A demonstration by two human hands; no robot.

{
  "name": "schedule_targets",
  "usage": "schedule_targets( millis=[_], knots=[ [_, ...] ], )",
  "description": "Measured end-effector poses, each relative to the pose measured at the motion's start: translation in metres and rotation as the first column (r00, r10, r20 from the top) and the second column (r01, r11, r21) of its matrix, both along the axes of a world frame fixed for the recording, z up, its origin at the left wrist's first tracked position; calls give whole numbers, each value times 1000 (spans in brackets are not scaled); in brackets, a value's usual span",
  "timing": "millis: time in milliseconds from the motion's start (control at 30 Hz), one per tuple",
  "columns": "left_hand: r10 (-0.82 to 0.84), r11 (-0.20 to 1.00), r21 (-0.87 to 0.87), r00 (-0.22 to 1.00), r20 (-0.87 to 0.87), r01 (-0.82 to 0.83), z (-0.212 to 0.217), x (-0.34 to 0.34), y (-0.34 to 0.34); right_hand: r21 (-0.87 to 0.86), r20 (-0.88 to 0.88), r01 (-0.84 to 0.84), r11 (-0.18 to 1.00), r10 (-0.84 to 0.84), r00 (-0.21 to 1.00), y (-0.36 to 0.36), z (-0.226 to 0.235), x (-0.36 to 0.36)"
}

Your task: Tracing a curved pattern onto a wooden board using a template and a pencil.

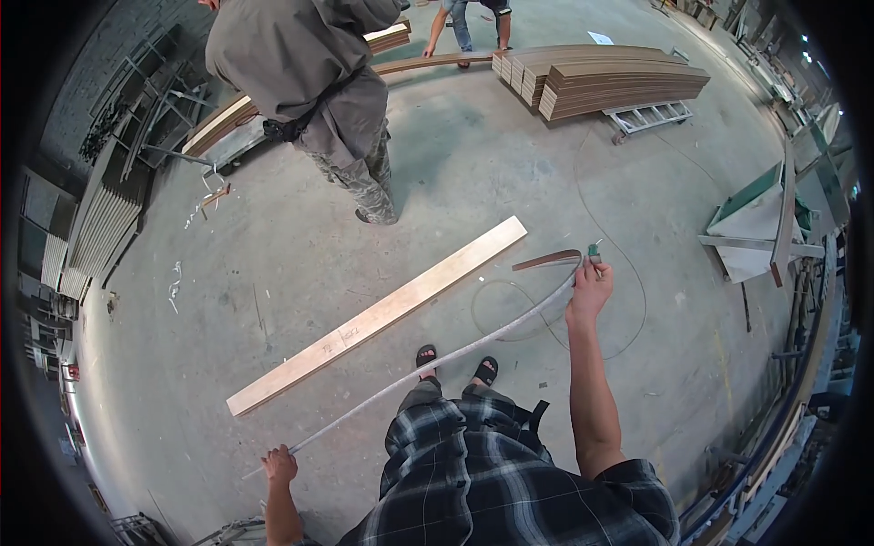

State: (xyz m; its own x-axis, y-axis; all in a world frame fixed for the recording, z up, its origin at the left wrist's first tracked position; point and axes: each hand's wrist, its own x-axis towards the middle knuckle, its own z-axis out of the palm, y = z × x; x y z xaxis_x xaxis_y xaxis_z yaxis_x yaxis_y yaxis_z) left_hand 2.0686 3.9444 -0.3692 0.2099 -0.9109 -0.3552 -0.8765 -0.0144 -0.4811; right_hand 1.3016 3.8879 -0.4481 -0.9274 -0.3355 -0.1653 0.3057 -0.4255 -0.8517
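Observation:
A long, thin, bendy strip (437, 365) stretches across in front of me, pale on the side facing up. Its far right end curls over, showing a brown side. My left hand (280, 465) is closed on the strip at the lower left. At the right, my right hand (593, 282) grips it near the bend. A small green and metal tool (594, 252) sticks up at the same hand; its kind is unclear. Beyond the strip, a long pale wooden board (382, 314) with handwritten marks lies slantwise on the floor, touched by neither hand.
A thin hose (626, 221) loops over the concrete floor at the right. One person (309, 82) stands at the far left beside long boards; another person's hand (428, 52) touches a board. Stacked brown boards (619, 80) rest on a low metal cart (648, 118). A white bin (751, 223) stands right.

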Motion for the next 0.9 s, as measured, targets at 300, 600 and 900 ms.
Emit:
schedule_targets(
  millis=[300, 600, 900],
  knots=[
    [251, 949, 202, 968, -24, -241, -25, -17, 42, -106, -3, -115, 988, 116, 993, 1, 42, 13],
    [477, 861, 253, 873, -100, -442, -55, 122, 37, 22, -562, -25, 999, 33, 827, 36, 74, 106],
    [334, 938, -21, 916, -221, -347, -49, 178, -83, 469, -541, -198, 861, 457, 706, -96, 53, 73]
  ],
)
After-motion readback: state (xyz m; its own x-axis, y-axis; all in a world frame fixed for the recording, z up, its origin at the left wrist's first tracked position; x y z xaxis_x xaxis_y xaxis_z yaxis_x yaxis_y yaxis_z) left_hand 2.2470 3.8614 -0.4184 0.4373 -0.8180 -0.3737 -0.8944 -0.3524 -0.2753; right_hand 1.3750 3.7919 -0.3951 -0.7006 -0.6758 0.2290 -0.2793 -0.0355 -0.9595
